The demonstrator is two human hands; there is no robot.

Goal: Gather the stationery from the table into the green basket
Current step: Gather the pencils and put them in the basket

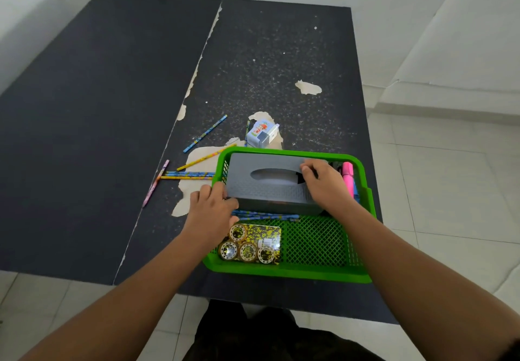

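Observation:
The green basket (318, 244) stands at the table's near edge. Over its far half sits a grey box (270, 187) with an oval slot on top. My left hand (212, 210) grips the box's left end and my right hand (323, 182) grips its right end. Inside the basket lie a yellow-and-black card of tape rolls (253, 244), several pencils (267, 215) under the box, and a pink highlighter (348, 176) by the right wall. On the table left of the basket lie several loose pencils (194, 174). A small blue-and-white sharpener (261, 132) stands just beyond the basket.
The dark table top (112, 107) has a seam down its middle and peeled pale patches. One blue pencil (205, 133) and one pink pencil (155, 182) lie apart from the others. White tiled floor lies to the right and below.

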